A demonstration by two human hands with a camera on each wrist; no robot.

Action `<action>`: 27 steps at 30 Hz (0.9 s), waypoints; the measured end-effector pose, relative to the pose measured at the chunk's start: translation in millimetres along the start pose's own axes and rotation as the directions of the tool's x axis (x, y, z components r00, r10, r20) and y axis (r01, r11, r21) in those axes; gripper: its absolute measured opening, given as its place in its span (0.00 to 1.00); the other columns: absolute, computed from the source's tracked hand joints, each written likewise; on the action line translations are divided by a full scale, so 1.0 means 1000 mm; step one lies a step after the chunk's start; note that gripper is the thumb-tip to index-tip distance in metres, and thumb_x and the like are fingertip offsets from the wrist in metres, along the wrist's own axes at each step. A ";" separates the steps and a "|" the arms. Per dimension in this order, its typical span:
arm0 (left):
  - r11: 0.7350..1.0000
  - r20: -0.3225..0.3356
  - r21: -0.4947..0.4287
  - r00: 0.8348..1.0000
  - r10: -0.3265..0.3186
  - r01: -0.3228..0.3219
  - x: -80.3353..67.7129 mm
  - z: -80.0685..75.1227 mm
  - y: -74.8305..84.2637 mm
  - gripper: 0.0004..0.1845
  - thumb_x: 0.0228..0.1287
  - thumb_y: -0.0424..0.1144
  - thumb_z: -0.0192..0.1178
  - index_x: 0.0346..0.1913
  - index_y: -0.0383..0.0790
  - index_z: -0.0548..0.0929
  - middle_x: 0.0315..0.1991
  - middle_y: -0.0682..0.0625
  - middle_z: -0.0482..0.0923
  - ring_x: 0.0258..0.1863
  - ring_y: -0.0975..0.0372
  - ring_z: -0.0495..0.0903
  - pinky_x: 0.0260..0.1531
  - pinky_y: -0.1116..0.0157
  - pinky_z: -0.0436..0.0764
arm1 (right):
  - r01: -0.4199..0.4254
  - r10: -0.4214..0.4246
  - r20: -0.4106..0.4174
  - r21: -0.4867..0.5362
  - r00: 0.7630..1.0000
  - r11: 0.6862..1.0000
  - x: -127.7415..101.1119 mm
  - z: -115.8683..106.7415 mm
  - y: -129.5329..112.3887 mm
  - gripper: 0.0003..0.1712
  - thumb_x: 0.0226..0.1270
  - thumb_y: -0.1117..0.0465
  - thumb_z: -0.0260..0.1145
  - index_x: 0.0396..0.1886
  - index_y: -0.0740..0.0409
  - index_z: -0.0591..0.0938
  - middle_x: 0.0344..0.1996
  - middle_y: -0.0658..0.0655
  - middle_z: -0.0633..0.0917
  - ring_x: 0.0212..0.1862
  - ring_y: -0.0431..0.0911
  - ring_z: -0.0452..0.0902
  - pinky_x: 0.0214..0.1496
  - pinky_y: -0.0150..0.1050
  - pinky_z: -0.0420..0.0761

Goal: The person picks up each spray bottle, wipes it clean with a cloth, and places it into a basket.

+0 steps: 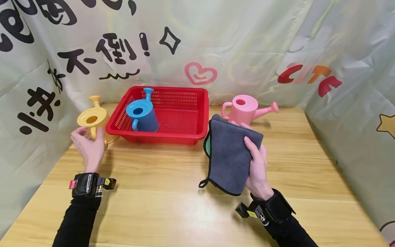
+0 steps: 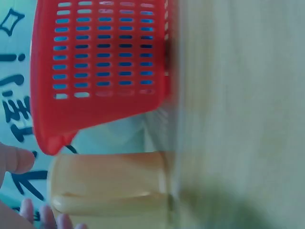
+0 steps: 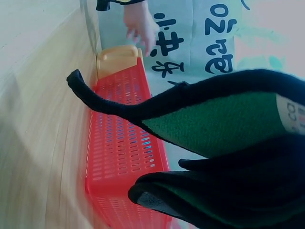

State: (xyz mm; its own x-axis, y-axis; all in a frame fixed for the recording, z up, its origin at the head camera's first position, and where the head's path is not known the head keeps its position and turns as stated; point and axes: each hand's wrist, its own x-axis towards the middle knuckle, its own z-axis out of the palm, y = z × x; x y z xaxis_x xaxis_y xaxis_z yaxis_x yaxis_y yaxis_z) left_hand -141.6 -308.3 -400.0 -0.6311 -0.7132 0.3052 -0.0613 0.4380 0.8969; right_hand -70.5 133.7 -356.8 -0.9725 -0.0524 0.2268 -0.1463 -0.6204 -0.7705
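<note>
My left hand (image 1: 91, 147) reaches to the yellow watering can (image 1: 100, 115), thumb and fingers apart on either side of its handle. In the left wrist view, the thumb and fingertips show beside the can's top edge. My right hand (image 1: 259, 171) grips a folded cloth (image 1: 229, 157), grey with black edging and a small hanging loop. Its green inner side (image 3: 224, 124) shows in the right wrist view, where the right hand is hidden. The cloth is held up in front of the pink watering can (image 1: 245, 111) and overlaps its lower part in the head view.
A red plastic basket (image 1: 157, 138) with slotted walls stands at the back of the wooden table (image 1: 160, 209), beside the yellow can. A blue watering can (image 1: 148, 118) is upright in its left half. Printed fabric (image 1: 247, 44) hangs behind and at both sides.
</note>
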 end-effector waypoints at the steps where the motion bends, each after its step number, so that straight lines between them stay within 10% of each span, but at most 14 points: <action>1: 0.999 0.023 -0.026 0.999 -0.032 0.032 0.001 -0.001 -0.003 0.19 0.66 0.43 0.63 0.54 0.50 0.68 0.42 0.66 0.59 0.43 0.74 0.62 0.51 0.73 0.63 | 0.005 -0.005 0.005 0.008 1.000 1.000 0.000 0.000 0.000 0.24 0.83 0.60 0.46 0.74 0.55 0.65 0.65 0.48 0.81 0.59 0.41 0.81 0.57 0.35 0.81; 12: 0.969 0.171 -0.029 0.956 -0.237 0.245 0.013 -0.009 -0.022 0.10 0.72 0.49 0.57 0.51 0.53 0.73 0.38 0.65 0.67 0.37 0.77 0.69 0.39 0.81 0.71 | 0.023 -0.023 0.012 0.030 1.000 0.999 0.000 0.000 -0.001 0.22 0.83 0.60 0.46 0.71 0.53 0.68 0.65 0.49 0.81 0.60 0.42 0.80 0.58 0.35 0.81; 17: 0.910 0.335 -0.182 0.893 -0.300 0.374 0.017 -0.011 -0.022 0.20 0.77 0.49 0.51 0.60 0.39 0.77 0.36 0.63 0.75 0.36 0.74 0.74 0.33 0.80 0.77 | 0.026 -0.026 0.004 0.015 1.000 1.000 0.000 -0.002 -0.001 0.22 0.83 0.60 0.46 0.72 0.53 0.68 0.65 0.49 0.81 0.59 0.42 0.80 0.57 0.35 0.81; 21: 0.824 0.470 -0.335 0.839 -0.274 0.457 0.019 -0.012 -0.023 0.13 0.80 0.49 0.45 0.49 0.45 0.76 0.33 0.61 0.78 0.37 0.71 0.76 0.27 0.76 0.80 | 0.016 -0.016 -0.014 -0.004 1.000 1.000 0.000 -0.002 -0.002 0.24 0.83 0.59 0.46 0.74 0.54 0.65 0.66 0.48 0.80 0.59 0.41 0.80 0.57 0.35 0.81; 23: 0.809 0.462 -0.365 0.844 -0.273 0.461 0.020 -0.012 -0.021 0.13 0.81 0.50 0.42 0.45 0.48 0.73 0.33 0.59 0.76 0.37 0.69 0.75 0.24 0.73 0.80 | 0.012 -0.012 -0.022 -0.009 1.000 1.000 0.000 -0.002 -0.003 0.25 0.83 0.59 0.47 0.75 0.54 0.64 0.66 0.48 0.81 0.58 0.41 0.81 0.57 0.34 0.81; 27: 0.833 0.320 -0.420 0.918 -0.235 0.360 0.018 -0.011 -0.006 0.13 0.81 0.50 0.38 0.40 0.48 0.68 0.35 0.56 0.70 0.37 0.68 0.74 0.27 0.76 0.76 | 0.020 -0.020 -0.020 -0.002 1.000 1.000 0.001 -0.003 -0.004 0.26 0.83 0.59 0.47 0.76 0.56 0.62 0.66 0.48 0.80 0.58 0.41 0.81 0.57 0.34 0.81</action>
State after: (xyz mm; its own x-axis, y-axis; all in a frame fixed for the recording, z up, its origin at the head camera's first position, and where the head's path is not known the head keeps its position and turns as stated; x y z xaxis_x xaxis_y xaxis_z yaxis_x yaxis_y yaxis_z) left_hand -143.9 -329.8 -396.4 -0.8122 -0.5825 -0.0333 0.0463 -0.1213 0.9915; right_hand -71.8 138.2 -355.2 -0.9727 -0.0244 0.2306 -0.1663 -0.6198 -0.7669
